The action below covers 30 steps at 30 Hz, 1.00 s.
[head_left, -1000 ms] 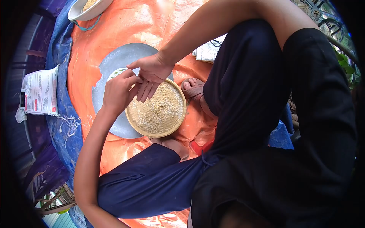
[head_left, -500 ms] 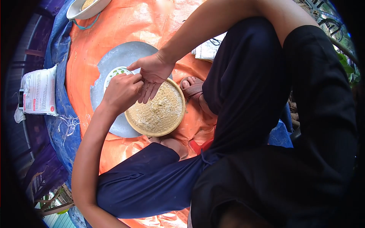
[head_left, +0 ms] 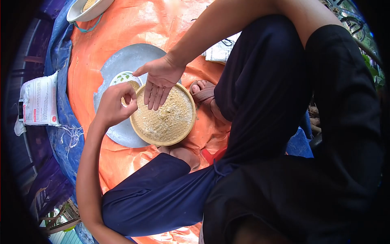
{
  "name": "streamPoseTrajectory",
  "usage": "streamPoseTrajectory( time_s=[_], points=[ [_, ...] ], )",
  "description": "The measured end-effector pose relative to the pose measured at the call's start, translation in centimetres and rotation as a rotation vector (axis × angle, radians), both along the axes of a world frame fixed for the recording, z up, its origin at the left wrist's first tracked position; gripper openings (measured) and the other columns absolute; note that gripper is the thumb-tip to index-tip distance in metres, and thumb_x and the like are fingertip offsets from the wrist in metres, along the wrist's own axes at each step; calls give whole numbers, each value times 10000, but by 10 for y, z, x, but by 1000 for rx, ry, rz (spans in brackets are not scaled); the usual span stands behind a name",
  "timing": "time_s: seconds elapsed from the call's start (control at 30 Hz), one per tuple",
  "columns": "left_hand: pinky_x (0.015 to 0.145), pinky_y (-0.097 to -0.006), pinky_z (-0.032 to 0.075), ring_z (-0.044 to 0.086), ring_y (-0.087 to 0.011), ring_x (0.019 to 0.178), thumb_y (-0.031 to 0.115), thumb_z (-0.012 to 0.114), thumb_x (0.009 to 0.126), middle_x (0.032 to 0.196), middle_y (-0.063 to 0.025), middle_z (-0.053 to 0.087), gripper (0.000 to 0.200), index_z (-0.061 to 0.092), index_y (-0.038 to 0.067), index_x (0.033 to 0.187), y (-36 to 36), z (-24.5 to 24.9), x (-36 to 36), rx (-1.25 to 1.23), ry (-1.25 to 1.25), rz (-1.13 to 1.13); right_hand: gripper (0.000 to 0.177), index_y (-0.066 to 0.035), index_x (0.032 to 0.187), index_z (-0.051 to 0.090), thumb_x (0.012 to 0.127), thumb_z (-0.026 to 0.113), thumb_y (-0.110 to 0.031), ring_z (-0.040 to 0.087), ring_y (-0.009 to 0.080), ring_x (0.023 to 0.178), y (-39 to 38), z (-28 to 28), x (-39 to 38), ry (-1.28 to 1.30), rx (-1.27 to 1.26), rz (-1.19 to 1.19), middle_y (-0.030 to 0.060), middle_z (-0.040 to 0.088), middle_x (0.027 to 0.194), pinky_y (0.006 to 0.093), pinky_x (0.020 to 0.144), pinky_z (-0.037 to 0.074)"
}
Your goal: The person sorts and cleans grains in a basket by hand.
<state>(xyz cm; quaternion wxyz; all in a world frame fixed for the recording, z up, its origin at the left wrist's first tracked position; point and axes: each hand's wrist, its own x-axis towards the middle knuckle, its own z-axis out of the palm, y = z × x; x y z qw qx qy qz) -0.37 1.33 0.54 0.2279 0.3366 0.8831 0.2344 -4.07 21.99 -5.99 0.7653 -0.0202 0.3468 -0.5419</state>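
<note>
My right hand (head_left: 164, 77) is held palm up above a round basket (head_left: 161, 143), fingers stretched and thumb apart. A few tiny specks seem to lie on its fingers. Just left of it, my left hand (head_left: 117, 105) is closed in a thumb-and-finger pinch; anything between the fingertips is too small to make out. The basket is filled with pale yellow grain (head_left: 166, 118) mixed with whitish bits. Partly behind my hands sits a white bowl (head_left: 120, 78) with green leaf patterns and grain inside. Bowl and basket rest over a grey round metal tray (head_left: 134, 53).
An orange tarp (head_left: 158, 24) covers the ground, bordered by a blue sheet (head_left: 61, 61). A white basin (head_left: 95, 12) with grain stands at top left. A printed white sack (head_left: 40, 99) lies at far left. My sandaled foot (head_left: 203, 93) is beside the basket.
My left hand has moved left and down, away from my right palm, and now pinches apart from it. The right hand stays over the basket. More of the bowl's grain shows.
</note>
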Motion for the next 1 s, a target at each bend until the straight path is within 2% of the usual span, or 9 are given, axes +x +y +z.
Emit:
streamPoseTrajectory(
  time_s=[0.07,0.27,0.37,0.5,0.7,0.93,1.0],
  points=[
    [569,-351,457,595,-212,610,130,661,668,622,-95,544,127,614,30,731,-4,-2,0,-92,-149,-48,945,118,1365,354,912,152,-687,399,351,1328,0,-1,0,10,5,5,280,383,1417,426,1102,346],
    [572,-349,465,591,-220,616,111,704,712,694,-73,568,100,633,52,752,20,13,11,57,179,-72,950,108,1379,339,905,171,-698,397,350,1331,0,-2,1,36,-22,14,279,373,1425,434,1110,333],
    [575,-362,469,585,-235,627,100,707,727,711,-64,554,81,639,67,755,20,-1,12,65,388,-213,957,123,1375,323,905,188,-699,395,358,1331,-3,-3,0,-13,-40,18,300,367,1419,438,1113,327],
    [601,-365,472,587,-229,665,122,733,687,711,-50,543,134,631,89,768,22,-13,17,52,456,-231,962,137,1361,325,904,208,-700,403,370,1321,-4,-1,-4,-45,-32,-20,316,377,1403,441,1112,328],
    [675,-336,450,586,-184,730,154,686,690,736,-22,551,114,613,89,749,32,-16,25,-3,632,-323,965,150,1339,343,901,236,-704,421,386,1302,4,6,0,-19,22,-85,327,399,1378,445,1107,334],
    [676,-314,417,567,-164,708,152,582,733,756,-50,517,78,588,74,730,41,-23,31,-204,867,-533,971,165,1312,363,898,268,-708,442,405,1280,7,10,11,-6,70,-70,339,424,1350,450,1102,341],
    [681,-314,418,567,-164,701,167,584,734,757,-51,511,96,586,70,743,42,-24,31,-200,865,-543,957,146,1324,365,900,267,-706,446,407,1276,8,9,12,-13,33,-55,333,430,1350,449,1097,347]
  ],
)
